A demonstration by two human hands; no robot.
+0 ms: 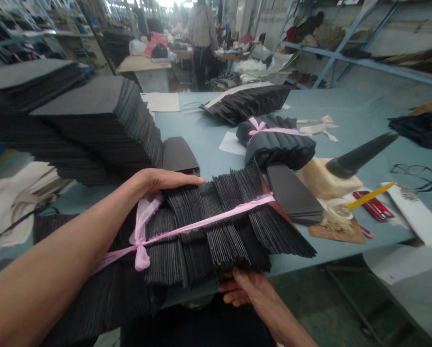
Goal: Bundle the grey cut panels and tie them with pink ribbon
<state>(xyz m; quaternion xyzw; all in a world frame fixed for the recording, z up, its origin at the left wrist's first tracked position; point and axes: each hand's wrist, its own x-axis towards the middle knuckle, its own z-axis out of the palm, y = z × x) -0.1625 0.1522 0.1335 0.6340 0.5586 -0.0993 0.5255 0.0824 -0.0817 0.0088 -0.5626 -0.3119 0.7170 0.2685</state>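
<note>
A long bundle of black cut pieces (pixel 223 226), standing on edge in several fanned groups, lies at the near edge of the table. A pink fabric strip (pixel 208 219) runs along it and is knotted near its left end. My left hand (pixel 165 180) grips the bundle's far upper edge, its other fingers hidden behind it. At the near lower edge, my right hand (pixel 246 287) supports the bundle, thumb against the pieces and fingers curled below. More black pieces (pixel 89 299) lie under my left forearm.
Tall stacks of black sheets (pixel 93 101) stand at the left. Beyond lie another pink-tied bundle (pixel 273 140) and a fanned black stack (pixel 248 103). On the right are a dark cone-shaped tool (pixel 360 154), a yellow-handled tool (pixel 371 196) and glasses (pixel 416 173). A person (pixel 202 38) stands in the background.
</note>
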